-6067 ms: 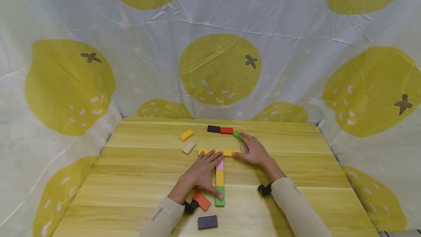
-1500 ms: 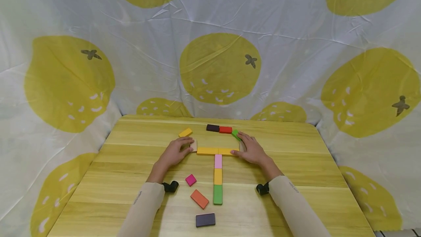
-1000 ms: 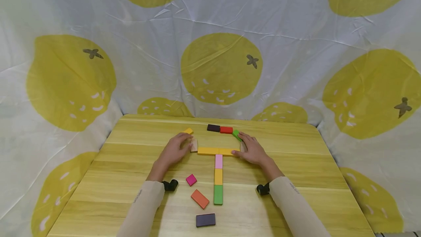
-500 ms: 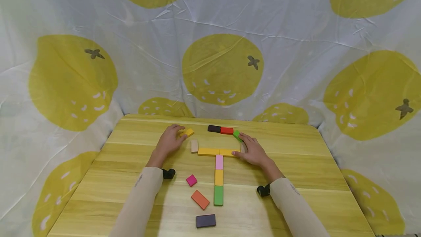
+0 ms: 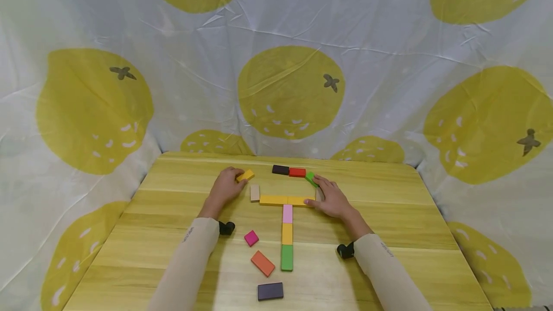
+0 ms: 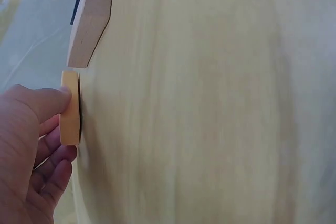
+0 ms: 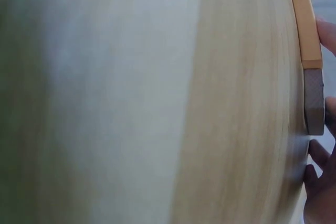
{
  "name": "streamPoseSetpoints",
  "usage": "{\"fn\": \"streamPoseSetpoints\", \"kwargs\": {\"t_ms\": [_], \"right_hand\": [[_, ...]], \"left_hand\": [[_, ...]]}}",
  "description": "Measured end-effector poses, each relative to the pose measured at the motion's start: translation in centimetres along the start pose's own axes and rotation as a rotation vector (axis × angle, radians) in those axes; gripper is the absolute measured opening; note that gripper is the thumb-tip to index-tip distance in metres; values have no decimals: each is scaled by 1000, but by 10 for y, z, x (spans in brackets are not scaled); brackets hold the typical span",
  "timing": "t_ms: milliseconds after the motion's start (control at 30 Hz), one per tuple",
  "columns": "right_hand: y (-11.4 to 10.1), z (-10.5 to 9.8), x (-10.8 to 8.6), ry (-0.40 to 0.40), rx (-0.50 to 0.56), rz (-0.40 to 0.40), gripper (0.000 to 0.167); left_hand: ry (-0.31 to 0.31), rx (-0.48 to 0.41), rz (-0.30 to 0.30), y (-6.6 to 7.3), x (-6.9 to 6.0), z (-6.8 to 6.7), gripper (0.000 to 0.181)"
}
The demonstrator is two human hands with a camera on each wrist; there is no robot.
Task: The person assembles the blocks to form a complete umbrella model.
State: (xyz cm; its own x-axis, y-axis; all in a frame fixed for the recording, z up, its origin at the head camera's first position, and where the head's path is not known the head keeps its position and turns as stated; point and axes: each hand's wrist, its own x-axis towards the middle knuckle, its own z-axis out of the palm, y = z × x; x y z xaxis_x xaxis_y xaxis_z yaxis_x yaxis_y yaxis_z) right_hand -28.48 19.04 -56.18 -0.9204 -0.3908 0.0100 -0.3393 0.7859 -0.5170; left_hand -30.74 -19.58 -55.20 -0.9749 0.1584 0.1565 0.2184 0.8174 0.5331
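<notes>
In the head view my left hand (image 5: 224,187) pinches a small yellow block (image 5: 247,174) at the left. Its thumb lies on the near face of that block (image 6: 70,114) in the left wrist view, fingers behind. A plain wood block (image 5: 255,193) stands just nearer, at the left end of a yellow row (image 5: 273,200). My right hand (image 5: 332,198) spans the row's right end: the thumb touches the yellow block there, and the fingertips reach a small green block (image 5: 309,177). Another plain block (image 5: 319,194) is partly hidden under this hand.
Black (image 5: 281,170) and red blocks (image 5: 297,172) lie end to end at the back. Below the row runs a column of pink (image 5: 287,213), yellow (image 5: 287,233) and green (image 5: 287,257) blocks. Loose magenta (image 5: 251,238), orange (image 5: 262,263) and dark purple (image 5: 270,291) blocks lie nearer.
My left hand has left the column, set the left plain block upright against the yellow row, let go and moved back to grip the yellow block. My right hand has stayed in place.
</notes>
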Motion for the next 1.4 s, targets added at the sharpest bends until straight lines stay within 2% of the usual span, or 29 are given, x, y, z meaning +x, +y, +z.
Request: {"fn": "streamPoseSetpoints", "kwargs": {"t_ms": [200,400,667,967,1167,1400], "right_hand": [[4,2,3,-14,-12,12,94],[4,2,2,-8,-2,9,95],[2,2,1,-13,-5,8,95],[-1,0,-1,1,17,1,93],[0,1,-1,-9,14,10,93],[3,2,0,0,12,4,94]], "left_hand": [[-9,-16,10,7,3,5,40],[-24,-38,-9,17,6,10,40],[-29,-102,-13,24,8,19,38],[-37,-97,-34,36,15,27,38],[-21,-139,-1,33,14,27,29],[-37,-146,26,32,14,23,26]]}}
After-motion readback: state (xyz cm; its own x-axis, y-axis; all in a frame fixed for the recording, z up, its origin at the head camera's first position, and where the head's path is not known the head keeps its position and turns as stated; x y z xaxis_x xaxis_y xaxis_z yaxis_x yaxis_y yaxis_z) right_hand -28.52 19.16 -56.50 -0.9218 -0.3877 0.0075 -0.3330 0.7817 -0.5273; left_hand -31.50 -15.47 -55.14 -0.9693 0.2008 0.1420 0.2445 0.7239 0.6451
